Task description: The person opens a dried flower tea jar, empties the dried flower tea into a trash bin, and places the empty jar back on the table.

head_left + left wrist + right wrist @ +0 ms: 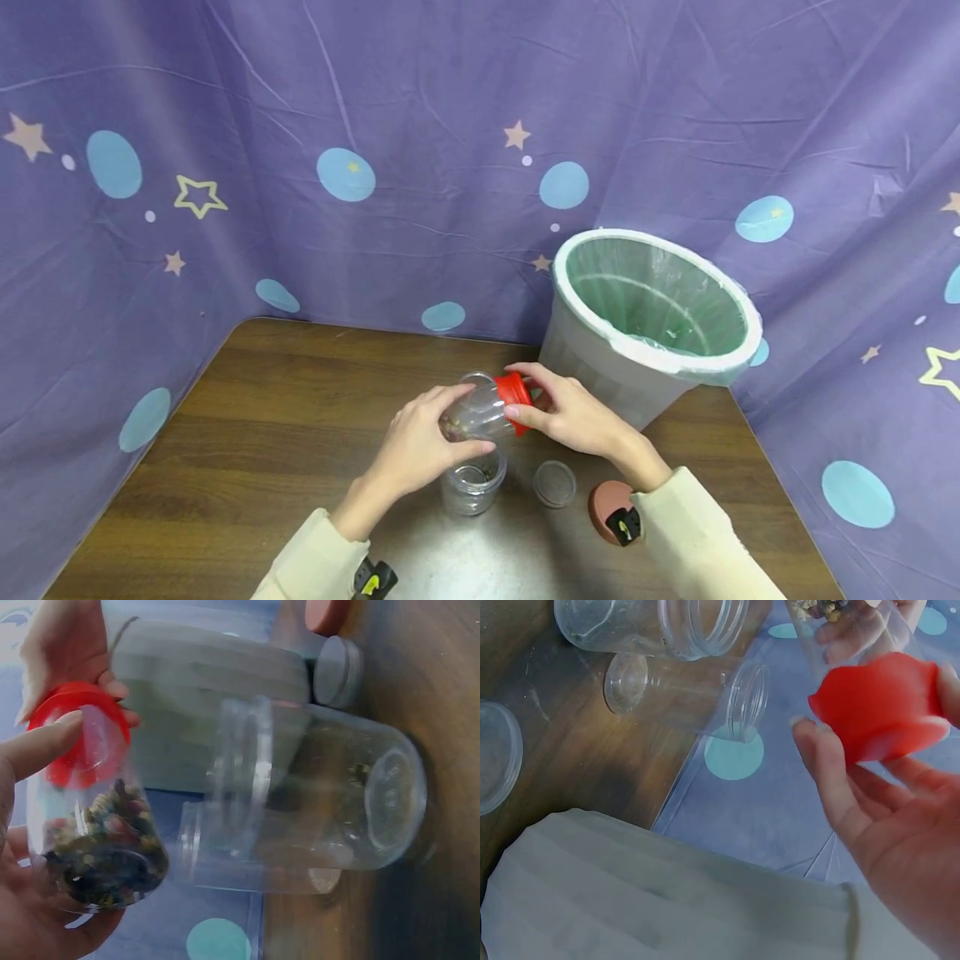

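Note:
Over the table, my left hand (411, 446) holds a clear jar (474, 414) lying tilted, with thumb and fingers around its body. Dried flower-like bits (109, 851) in dark and yellowish tones have gathered toward its bottom. A soft red cap (513, 398) with a wavy edge covers the jar's mouth. My right hand (573, 412) pinches this cap between thumb and fingers. Just beneath stands a wider open clear jar (471, 492), with a few small bits (360, 774) inside near its bottom. Another, narrower clear jar (686, 694) stands behind it, mostly hidden in the head view.
A clear round lid (555, 484) lies on the wooden table (300, 433), right of the open jar. Farther right is a pinkish round piece (604, 505), partly behind the right wrist strap. A large white bin (592, 362) with a green-tinted liner stands at the back right.

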The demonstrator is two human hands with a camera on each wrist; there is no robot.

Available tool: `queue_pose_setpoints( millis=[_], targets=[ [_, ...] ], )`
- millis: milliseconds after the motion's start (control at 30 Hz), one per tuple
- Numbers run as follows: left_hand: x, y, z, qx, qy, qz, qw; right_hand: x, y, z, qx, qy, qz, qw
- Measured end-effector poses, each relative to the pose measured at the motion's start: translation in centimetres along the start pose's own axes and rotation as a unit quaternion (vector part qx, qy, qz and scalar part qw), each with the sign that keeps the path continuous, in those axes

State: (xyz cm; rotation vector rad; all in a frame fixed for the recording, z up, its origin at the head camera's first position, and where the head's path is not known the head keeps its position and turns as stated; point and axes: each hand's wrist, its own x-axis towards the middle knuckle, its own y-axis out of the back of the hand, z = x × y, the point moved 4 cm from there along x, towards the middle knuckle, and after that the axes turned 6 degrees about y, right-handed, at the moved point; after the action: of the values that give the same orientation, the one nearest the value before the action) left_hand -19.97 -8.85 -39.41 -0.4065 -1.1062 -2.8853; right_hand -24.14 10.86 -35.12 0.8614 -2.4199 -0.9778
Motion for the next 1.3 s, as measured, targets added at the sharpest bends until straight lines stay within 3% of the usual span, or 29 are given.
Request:
queue_pose_setpoints(
  millis=[167,300,400,533,767,1000,1200,1300],
  targets=[
    [0.6,0.4,-0.2,-0.046,0.02,-0.039,0.998,-0.1,0.0,0.1,0.057,0.029,-0.015,0.998],
    [0.7,0.4,-0.5,-0.085,0.048,-0.072,0.9926,-0.1,0.1,-0.1,0.07,0.055,-0.019,0.996],
    [0.7,0.4,-0.7,-0.105,0.064,-0.08,0.9891,-0.1,0.2,-0.3,0.079,0.075,-0.021,0.994],
    [0.6,0.4,-0.5,-0.103,0.063,-0.073,0.99,-0.2,0.3,-0.4,0.094,0.081,-0.018,0.992],
    [0.5,0.4,0.4,-0.045,0.016,-0.031,0.9984,0.1,0.7,-0.2,0.056,0.002,0.025,0.998],
    [0.2,0.0,0.9,0.008,-0.004,-0.008,0.9999,0.0,0.6,0.4,-0.022,-0.082,0.025,0.996],
    [0.0,-0.4,1.2,0.027,-0.012,0.003,0.9996,0.0,0.0,1.1,0.034,-0.187,0.025,0.981],
    [-0.1,-0.5,1.5,0.03,-0.021,0.006,0.9993,0.1,-0.2,1.1,0.053,-0.201,0.03,0.978]
  ],
)
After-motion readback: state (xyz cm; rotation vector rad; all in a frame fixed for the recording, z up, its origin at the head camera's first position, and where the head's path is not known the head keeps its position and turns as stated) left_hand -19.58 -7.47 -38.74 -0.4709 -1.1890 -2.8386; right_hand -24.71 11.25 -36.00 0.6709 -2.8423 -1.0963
